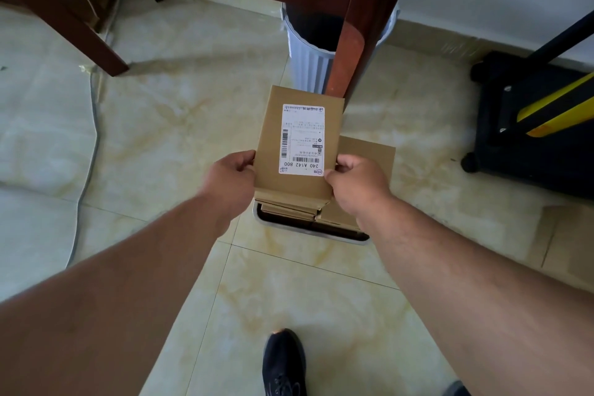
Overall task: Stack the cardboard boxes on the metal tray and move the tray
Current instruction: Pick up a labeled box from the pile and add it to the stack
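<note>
shoe (284,363) nr cam | both hands (229,178) (360,185) grip box (299,145) | bin (308,55) – table leg (348,51) ahead

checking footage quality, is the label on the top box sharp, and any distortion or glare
Head view: the label on the top box is sharp, its large print readable; wide-angle stretch swells the forearms near the bottom edge; soft sheen on the floor tiles, no hard glare.

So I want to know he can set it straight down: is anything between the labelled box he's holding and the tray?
Only other cardboard. Both hands, left hand and right hand, grip the labelled box above flattened boxes already lying in the metal tray. Nothing else visible blocks it.
</note>
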{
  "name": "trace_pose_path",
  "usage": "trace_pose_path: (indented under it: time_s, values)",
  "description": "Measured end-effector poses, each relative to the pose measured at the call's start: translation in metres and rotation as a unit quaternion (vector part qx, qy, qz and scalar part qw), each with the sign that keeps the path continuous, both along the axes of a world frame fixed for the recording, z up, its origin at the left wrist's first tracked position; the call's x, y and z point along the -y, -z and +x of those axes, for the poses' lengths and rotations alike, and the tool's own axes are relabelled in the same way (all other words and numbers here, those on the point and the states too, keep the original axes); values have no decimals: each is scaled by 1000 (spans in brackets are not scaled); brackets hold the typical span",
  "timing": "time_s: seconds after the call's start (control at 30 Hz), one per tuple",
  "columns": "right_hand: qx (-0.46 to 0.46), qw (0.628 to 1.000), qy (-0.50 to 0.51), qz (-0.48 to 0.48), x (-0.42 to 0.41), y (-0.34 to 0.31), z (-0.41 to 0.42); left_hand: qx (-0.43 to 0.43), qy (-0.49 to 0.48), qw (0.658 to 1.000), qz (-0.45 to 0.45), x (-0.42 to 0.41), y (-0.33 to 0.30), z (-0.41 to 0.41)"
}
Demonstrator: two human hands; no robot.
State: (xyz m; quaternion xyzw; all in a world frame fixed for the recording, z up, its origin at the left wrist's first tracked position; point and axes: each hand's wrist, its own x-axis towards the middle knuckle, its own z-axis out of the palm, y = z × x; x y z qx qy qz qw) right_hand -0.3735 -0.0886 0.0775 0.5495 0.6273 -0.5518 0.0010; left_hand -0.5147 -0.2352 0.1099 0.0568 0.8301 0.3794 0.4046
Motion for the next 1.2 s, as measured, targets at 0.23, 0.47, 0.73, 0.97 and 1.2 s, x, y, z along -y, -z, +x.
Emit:
trace_pose_path:
  time_s: [0.23,0.47,0.73,0.97,1.2]
  values:
    - [14,1000,-5,3,6,5,2,5,3,1000,-13,3,8,1]
    - [17,1000,-2,-2,9,2,5,8,7,1000,-24,3,11,3]
    - [12,1000,-11,-17,17,10,7,-6,3,999,-47,7,12,8]
    - [-7,1000,5,-26,12,-4,23,-20,28,996,-80,5,-2,18]
    - [-5,999,17,-33,3,-9,61,-129,49,989,-49,-16,-31,51]
